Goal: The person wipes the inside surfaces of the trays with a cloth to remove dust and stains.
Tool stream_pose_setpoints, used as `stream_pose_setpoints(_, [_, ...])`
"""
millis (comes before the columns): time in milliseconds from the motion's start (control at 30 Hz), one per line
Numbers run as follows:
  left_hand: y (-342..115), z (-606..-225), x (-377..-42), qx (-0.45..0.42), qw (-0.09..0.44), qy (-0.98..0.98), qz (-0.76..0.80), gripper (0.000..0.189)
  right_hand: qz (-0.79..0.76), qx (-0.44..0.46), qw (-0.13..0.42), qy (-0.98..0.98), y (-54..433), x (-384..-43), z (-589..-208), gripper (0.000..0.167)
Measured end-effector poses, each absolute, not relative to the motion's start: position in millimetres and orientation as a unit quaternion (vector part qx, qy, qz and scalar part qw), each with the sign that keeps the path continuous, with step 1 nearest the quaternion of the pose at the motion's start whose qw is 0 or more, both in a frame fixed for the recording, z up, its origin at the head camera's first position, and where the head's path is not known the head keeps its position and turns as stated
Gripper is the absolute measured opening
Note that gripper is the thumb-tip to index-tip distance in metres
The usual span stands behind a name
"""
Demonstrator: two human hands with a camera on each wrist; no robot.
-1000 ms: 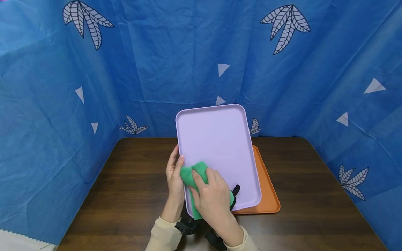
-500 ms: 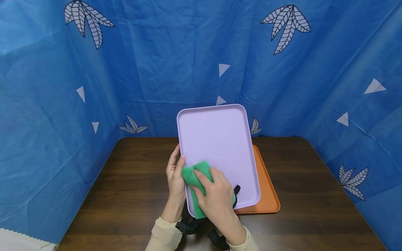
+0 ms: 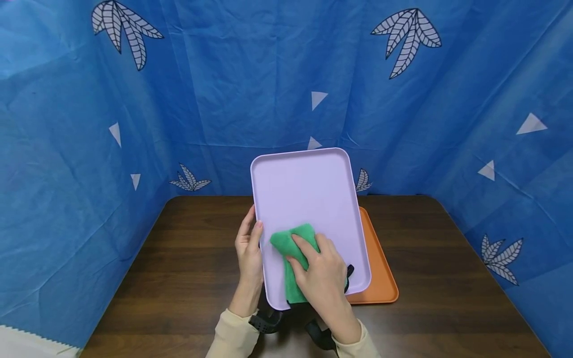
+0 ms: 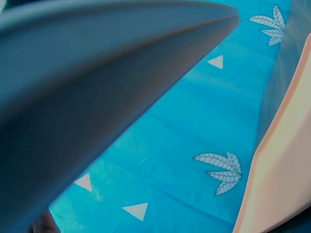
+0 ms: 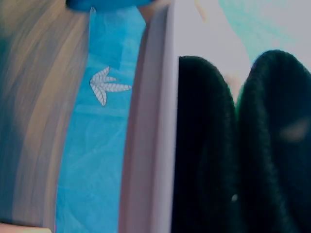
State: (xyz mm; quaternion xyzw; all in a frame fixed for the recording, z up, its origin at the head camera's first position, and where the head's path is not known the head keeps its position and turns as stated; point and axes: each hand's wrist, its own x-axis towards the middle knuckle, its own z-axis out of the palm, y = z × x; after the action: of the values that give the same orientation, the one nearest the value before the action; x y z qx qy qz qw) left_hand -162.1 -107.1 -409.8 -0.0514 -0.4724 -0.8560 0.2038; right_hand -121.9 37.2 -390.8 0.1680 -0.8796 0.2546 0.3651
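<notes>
A lilac rectangular tray (image 3: 304, 189) is held up at a tilt, its inner face toward me. My left hand (image 3: 249, 258) grips its left edge, thumb at the rim and the other fingers partly hidden behind. On the tray's lower part, my right hand (image 3: 324, 273) holds a folded green cloth (image 3: 293, 243) against the surface; a black loop pokes out at the cloth's right side. The left wrist view has the tray's edge (image 4: 97, 87) large and dark across it. In the right wrist view the cloth's dark folds (image 5: 209, 145) bulge beside the tray rim (image 5: 150, 121).
An orange tray (image 3: 378, 273) lies on the brown wooden table (image 3: 192, 258), partly covered from sight by the lilac one. Blue cloth sheeting (image 3: 241, 74) with leaf and triangle prints hangs behind and along both sides. Black straps (image 3: 266, 322) circle the wrists.
My right hand has slid the green cloth rightward and slightly up across the tray, away from the left rim. The left hand and the lilac tray have barely moved.
</notes>
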Motion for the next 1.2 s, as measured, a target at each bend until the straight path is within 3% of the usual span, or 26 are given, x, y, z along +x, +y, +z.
stream_pose_setpoints(633, [-111.2,-410.3,-161.7,-0.071,0.204,-0.452,-0.865,0.042,0.267,-0.044,0.247,-0.93,104.0,-132.5,-383.4,0.044])
stream_pose_setpoints(1200, [-105.6,-409.5,-159.9,-0.075,0.198,-0.459,-0.863,0.043,0.271,-0.033,0.286,-0.919,96.2,-128.4,-396.0,0.042])
